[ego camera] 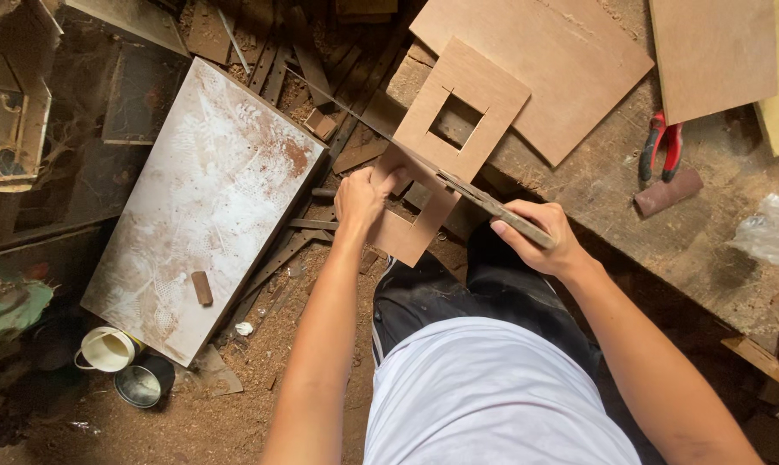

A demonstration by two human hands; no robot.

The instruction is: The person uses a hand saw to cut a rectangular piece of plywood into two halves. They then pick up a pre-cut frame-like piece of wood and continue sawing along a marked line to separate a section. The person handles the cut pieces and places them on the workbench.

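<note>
At centre frame: thin plywood frame, light, stiff, probably brittle around its square cutout. My left hand grips its upper edge. My right hand is closed round a narrow file laid across it.

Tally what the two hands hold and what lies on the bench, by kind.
Plywood frames with a square hole: 2, one on the bench, one in the left hand
Files: 1, in the right hand
Plain plywood sheets: 2
Red-handled pliers: 1
Total: 6
</note>
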